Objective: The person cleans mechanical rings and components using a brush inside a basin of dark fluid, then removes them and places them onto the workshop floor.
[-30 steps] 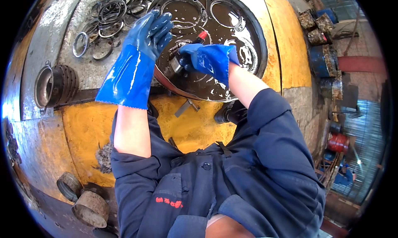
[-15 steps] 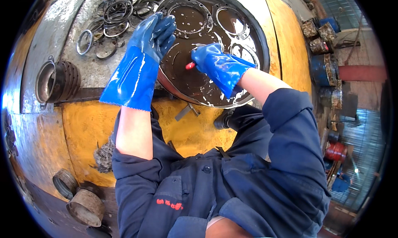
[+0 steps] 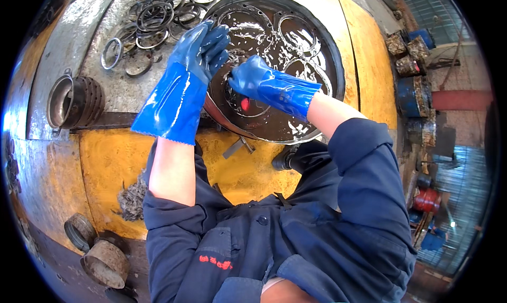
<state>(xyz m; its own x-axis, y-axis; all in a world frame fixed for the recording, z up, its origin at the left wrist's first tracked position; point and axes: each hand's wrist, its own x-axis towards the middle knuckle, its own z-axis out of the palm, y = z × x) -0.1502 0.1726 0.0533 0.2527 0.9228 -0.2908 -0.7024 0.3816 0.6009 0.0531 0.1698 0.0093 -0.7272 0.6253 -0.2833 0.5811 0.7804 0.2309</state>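
Observation:
My left hand (image 3: 202,50), in a long blue rubber glove, is at the left rim of a round basin (image 3: 338,65) of dark brown liquid. Its fingers are loosely curled and apart, with nothing seen in them. Gloved alike, my right hand (image 3: 251,77) is closed around a red-handled tool (image 3: 245,104) low over the liquid. The red end sticks out below the fist; the working end is hidden, so its kind cannot be told. Ring-shaped metal parts lie in the liquid, among them one at the far right (image 3: 299,34) and one at the far left (image 3: 264,19).
Loose dark metal rings (image 3: 155,16) are heaped on the metal surface left of the basin. A ribbed cylindrical part (image 3: 79,99) stands farther left. Grey fibre waste (image 3: 132,200) and a flat-bladed tool (image 3: 233,148) lie on the yellow surface. Rusty cylinders (image 3: 107,263) are at lower left.
My right hand has moved left, closer to my left hand, with the red-handled tool. The liquid shows more ripples and glints. My left hand has shifted slightly.

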